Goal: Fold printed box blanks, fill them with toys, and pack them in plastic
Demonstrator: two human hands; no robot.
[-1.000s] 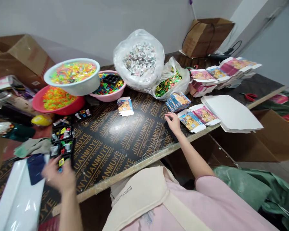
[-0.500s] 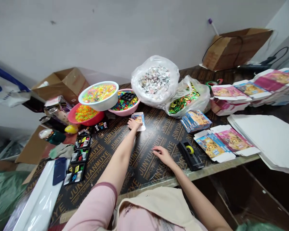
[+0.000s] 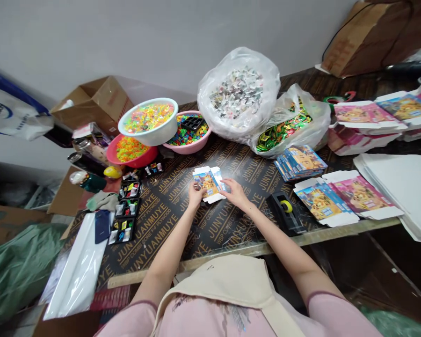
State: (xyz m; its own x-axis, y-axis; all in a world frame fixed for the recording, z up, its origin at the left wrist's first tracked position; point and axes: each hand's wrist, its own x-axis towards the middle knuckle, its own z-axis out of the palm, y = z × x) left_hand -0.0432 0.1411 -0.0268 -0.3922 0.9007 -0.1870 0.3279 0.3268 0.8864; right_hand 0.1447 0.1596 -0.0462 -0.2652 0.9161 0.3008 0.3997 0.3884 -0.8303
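Note:
A small printed box (image 3: 207, 183), blue and yellow with white end flaps, is held just above the dark table between my two hands. My left hand (image 3: 196, 194) grips its left edge with curled fingers. On its right side, the fingers and thumb of my right hand (image 3: 233, 191) hold the edge near a white flap. To the right lie a stack of blue printed cards or boxes (image 3: 300, 162), a black tape dispenser (image 3: 284, 215) with yellow tape, and flattened blue and pink boxes (image 3: 337, 199).
Behind are a white basin (image 3: 148, 122), a red basin (image 3: 131, 152) and a pink basin (image 3: 187, 135) of small colourful pieces, plus plastic bags (image 3: 238, 96) (image 3: 291, 124). Black trays (image 3: 126, 213) stand left; white sheets (image 3: 400, 187) lie right.
My right hand has moved up and forward onto the box. My left hand now grips the box's left edge instead of resting over it, and the box shows wider. The view has shifted.

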